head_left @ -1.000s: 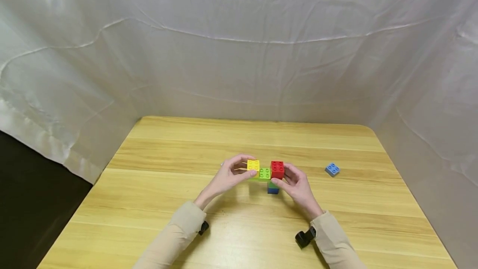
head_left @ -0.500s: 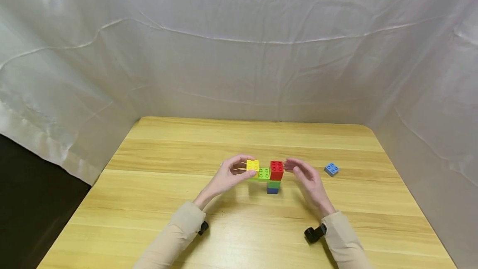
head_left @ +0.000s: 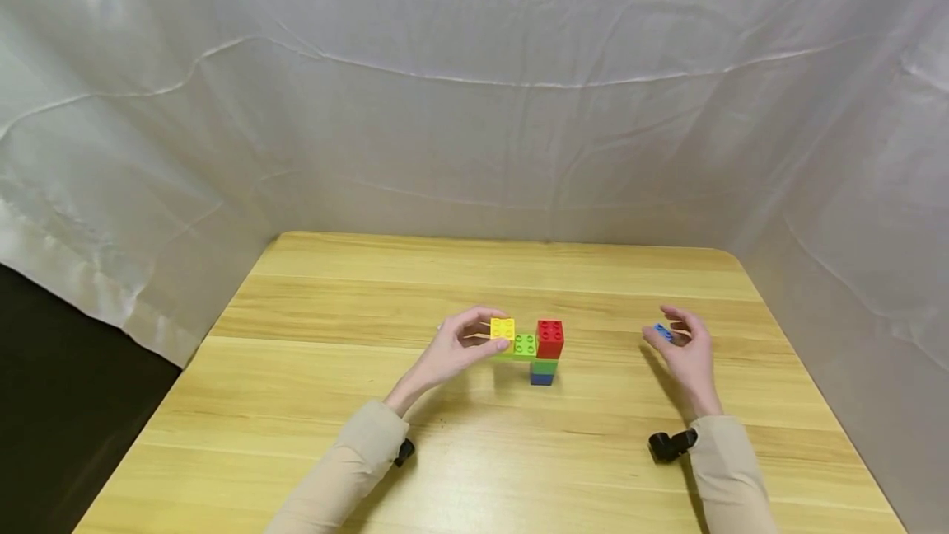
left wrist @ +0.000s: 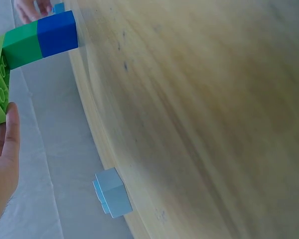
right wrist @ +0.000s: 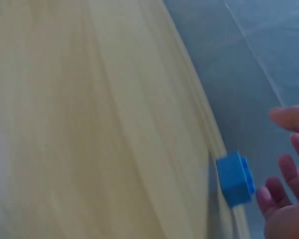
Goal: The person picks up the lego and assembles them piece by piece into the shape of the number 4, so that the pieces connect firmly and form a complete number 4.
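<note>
My left hand (head_left: 448, 353) pinches the yellow brick (head_left: 502, 328) at the left end of a small toy-brick build. That brick sits on a lime brick (head_left: 525, 344), which reaches across to a column. In the column a red brick (head_left: 550, 338) is on top, with a green brick (left wrist: 22, 46) and a dark blue brick (left wrist: 58, 34) below. Over on the right, my right hand (head_left: 691, 361) hovers around a loose blue brick (head_left: 663, 333), thumb and fingers spread. The right wrist view has the blue brick (right wrist: 233, 179) just beyond the fingertips.
A light blue brick (left wrist: 112, 193) stands on the wooden table (head_left: 356, 287), almost wholly hidden behind my left hand in the head view. Pale sheeting (head_left: 474, 147) hangs around the table's back and sides.
My right hand has let go of the red brick and moved right, over to the loose blue brick. My left hand keeps its hold on the yellow brick, nearly still.
</note>
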`<state>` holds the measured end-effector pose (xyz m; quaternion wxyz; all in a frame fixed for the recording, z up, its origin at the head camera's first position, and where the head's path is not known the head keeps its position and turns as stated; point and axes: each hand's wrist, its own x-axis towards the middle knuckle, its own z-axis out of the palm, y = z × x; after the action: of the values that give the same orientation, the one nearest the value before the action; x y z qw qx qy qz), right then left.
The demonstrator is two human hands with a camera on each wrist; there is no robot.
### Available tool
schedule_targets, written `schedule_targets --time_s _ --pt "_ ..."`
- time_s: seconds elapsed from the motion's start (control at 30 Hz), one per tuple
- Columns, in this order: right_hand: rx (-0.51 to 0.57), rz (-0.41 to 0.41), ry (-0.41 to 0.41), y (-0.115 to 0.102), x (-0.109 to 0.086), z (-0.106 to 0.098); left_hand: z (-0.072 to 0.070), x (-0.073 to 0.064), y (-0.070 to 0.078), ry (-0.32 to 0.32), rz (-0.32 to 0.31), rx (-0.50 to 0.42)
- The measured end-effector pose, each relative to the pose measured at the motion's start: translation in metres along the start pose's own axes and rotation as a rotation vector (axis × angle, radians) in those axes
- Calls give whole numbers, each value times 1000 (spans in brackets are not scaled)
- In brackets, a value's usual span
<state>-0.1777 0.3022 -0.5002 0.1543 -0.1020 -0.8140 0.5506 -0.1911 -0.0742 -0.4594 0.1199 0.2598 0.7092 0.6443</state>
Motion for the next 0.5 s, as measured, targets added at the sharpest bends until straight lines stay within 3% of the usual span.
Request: schedule_targets --time_s 0.13,0.5 --pt "-68 79 12 6 4 -7 0 0 0 -1 -1 1" --pt "-156 167 -69 15 10 -15 0 1 -1 -7 0 0"
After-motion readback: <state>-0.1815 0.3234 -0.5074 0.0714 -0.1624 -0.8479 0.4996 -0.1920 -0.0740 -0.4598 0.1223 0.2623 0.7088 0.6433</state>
